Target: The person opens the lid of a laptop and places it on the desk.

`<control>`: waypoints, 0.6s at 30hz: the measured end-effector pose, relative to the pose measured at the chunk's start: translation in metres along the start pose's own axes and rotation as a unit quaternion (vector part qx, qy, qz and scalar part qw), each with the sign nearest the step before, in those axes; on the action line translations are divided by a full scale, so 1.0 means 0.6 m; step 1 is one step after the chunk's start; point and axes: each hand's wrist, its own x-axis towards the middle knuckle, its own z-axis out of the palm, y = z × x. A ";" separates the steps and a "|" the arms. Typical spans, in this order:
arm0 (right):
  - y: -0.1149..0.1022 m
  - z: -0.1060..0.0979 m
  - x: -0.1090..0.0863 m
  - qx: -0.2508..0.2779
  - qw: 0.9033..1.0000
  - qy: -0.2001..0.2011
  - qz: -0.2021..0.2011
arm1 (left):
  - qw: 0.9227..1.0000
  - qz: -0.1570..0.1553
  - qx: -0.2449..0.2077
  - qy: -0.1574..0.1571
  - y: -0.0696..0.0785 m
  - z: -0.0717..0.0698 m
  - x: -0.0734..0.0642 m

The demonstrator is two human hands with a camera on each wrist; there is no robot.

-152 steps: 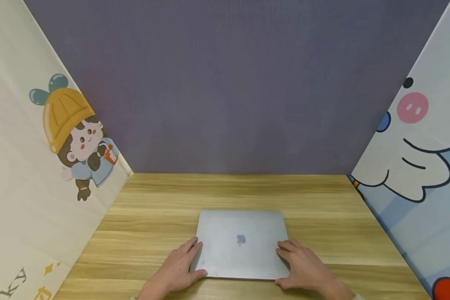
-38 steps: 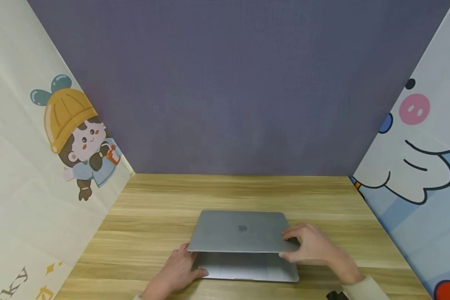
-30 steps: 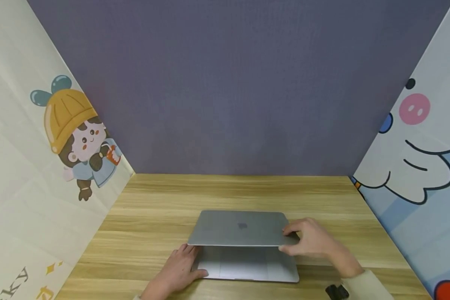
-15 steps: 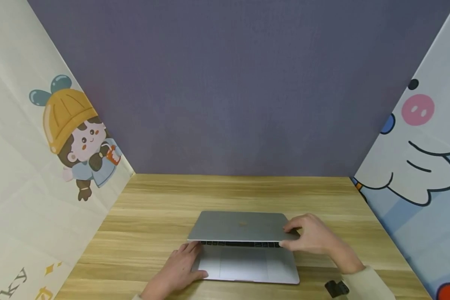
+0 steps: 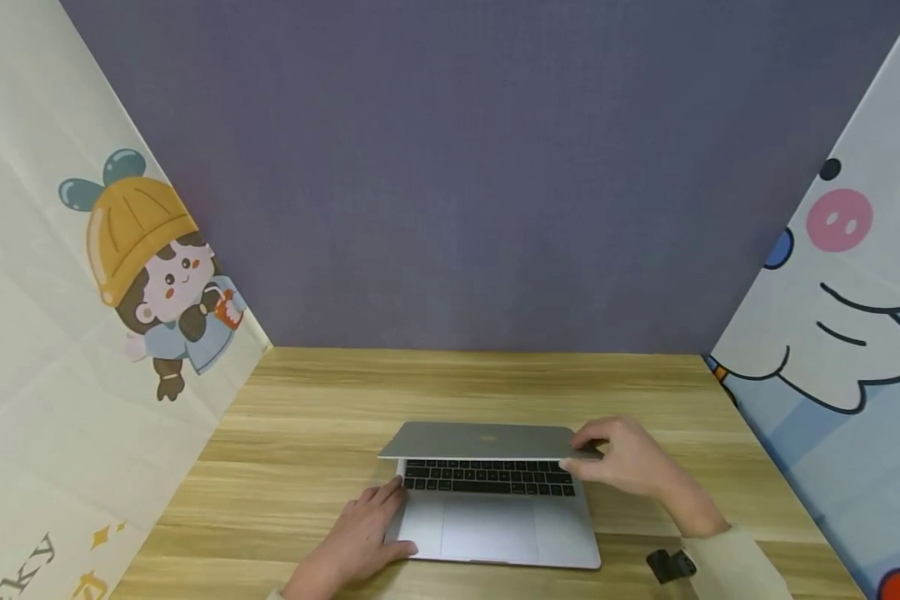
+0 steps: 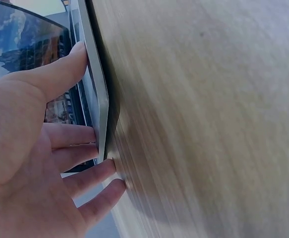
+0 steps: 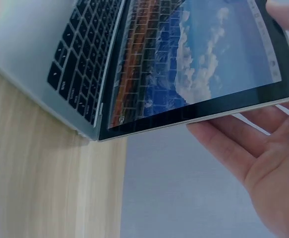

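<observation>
While the left hand (image 5: 360,537) is pressing the laptop (image 5: 495,529) base with straight fingers, the right hand (image 5: 626,462) is pinching its lid (image 5: 480,440) corner — half-raised above the tabletop (image 5: 307,417).

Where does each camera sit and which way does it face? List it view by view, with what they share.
Head: above, looking forward and down at the laptop on the wooden table; both hands show, the right hand on the lid.
Left wrist: beside the left hand, facing the laptop's left edge; thumb and fingers show.
Right wrist: below the lid, looking up at the lit screen and keyboard; fingers show.
Shared: all three show the laptop and the table.
</observation>
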 end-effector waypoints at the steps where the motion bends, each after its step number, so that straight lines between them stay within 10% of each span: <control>1: 0.001 0.000 0.001 0.005 1.000 0.010 -0.005 | 1.000 0.000 -0.002 0.000 0.001 0.000 0.000; 11: -0.013 0.007 0.002 0.002 0.986 0.124 -0.108 | 1.000 -0.006 -0.013 -0.003 -0.004 0.003 0.006; 18: -0.027 0.015 0.008 -0.079 0.952 0.202 -0.217 | 1.000 -0.003 -0.010 -0.005 -0.013 0.008 0.013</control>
